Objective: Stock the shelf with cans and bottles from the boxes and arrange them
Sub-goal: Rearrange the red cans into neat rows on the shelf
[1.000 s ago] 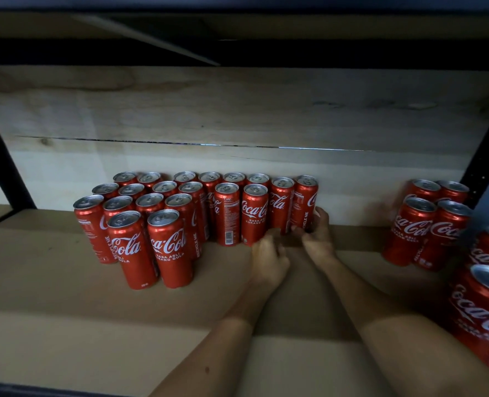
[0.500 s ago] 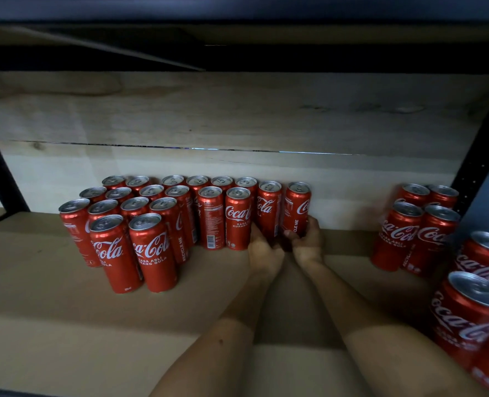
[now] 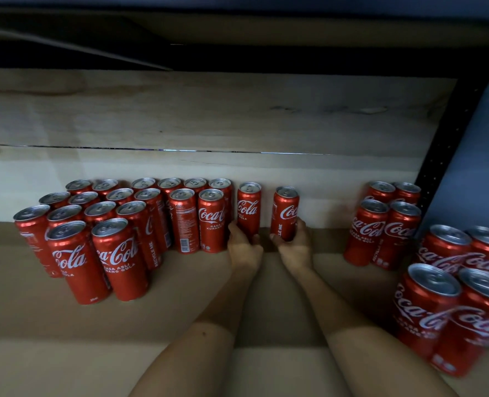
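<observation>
On the shelf board (image 3: 180,325), against its back edge, the left hand (image 3: 244,247) curls round the base of one Coca-Cola can (image 3: 248,210), and the right hand (image 3: 295,247) grips a second can (image 3: 285,213) just beside it, a gap between the two. Left of them a packed block of cans (image 3: 117,224) crowds toward the front edge. More cans (image 3: 386,224) stand near the right back corner, others (image 3: 449,305) at the right edge.
</observation>
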The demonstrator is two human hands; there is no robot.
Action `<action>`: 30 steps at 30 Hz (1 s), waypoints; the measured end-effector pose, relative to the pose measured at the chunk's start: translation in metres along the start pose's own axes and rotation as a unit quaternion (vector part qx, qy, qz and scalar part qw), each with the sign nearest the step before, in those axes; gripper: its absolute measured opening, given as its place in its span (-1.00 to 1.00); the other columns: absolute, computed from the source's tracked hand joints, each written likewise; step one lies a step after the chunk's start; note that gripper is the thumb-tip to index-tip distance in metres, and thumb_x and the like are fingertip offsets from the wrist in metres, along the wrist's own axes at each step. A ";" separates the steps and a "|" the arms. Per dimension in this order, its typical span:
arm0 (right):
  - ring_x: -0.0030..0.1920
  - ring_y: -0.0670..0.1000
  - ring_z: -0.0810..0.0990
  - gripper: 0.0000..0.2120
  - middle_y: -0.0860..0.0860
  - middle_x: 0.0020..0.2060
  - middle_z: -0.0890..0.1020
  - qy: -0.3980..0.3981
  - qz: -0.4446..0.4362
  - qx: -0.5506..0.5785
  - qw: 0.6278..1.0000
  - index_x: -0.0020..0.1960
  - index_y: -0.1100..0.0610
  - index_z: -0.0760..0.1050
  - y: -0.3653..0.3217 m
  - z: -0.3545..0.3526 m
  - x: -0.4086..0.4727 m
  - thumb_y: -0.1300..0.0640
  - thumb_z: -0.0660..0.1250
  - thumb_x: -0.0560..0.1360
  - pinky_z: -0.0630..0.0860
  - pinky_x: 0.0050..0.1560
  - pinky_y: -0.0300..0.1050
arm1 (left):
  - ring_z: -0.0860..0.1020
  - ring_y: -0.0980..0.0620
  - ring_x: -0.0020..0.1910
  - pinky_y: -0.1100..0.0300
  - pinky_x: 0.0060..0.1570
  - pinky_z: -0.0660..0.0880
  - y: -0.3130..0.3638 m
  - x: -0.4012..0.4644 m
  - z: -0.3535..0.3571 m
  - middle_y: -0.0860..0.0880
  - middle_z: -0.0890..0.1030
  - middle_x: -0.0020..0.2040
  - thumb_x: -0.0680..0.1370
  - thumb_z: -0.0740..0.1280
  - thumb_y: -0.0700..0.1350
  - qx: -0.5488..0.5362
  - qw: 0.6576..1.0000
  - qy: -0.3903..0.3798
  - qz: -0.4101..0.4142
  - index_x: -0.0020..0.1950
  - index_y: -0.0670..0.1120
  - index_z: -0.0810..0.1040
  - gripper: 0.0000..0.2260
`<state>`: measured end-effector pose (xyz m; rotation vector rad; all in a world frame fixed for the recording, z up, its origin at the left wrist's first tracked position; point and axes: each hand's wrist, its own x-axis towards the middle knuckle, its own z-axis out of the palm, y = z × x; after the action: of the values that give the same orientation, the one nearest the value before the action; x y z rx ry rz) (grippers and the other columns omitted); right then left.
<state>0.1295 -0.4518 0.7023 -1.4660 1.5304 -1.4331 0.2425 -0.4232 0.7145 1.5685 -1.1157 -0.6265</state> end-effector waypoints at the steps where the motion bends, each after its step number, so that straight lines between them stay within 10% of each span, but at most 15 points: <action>1: 0.37 0.06 0.42 -0.30 0.05 0.37 0.45 -0.016 -0.006 0.007 1.000 0.47 0.05 0.30 0.000 -0.004 -0.001 0.22 0.51 0.41 0.37 0.38 0.06 | 0.42 -0.17 0.37 -0.02 0.35 0.34 0.001 0.003 0.000 -0.17 0.45 0.38 0.57 0.33 -0.19 -0.001 1.000 -0.005 -0.003 0.53 -0.09 0.16 -0.43; 30: 0.27 0.12 0.52 -0.41 0.08 0.28 0.54 0.005 0.027 -0.015 0.999 0.35 0.08 0.36 0.004 -0.008 0.011 0.19 0.52 0.41 0.44 0.26 0.02 | 0.54 -0.07 0.27 0.08 0.29 0.42 0.005 0.008 -0.002 -0.10 0.58 0.28 0.47 0.50 -0.06 0.053 0.997 -0.050 0.019 0.37 -0.11 0.47 -0.49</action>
<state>0.1179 -0.4600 0.7032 -1.4248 1.5927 -1.3941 0.2458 -0.4291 0.7213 1.6162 -1.2688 -0.6356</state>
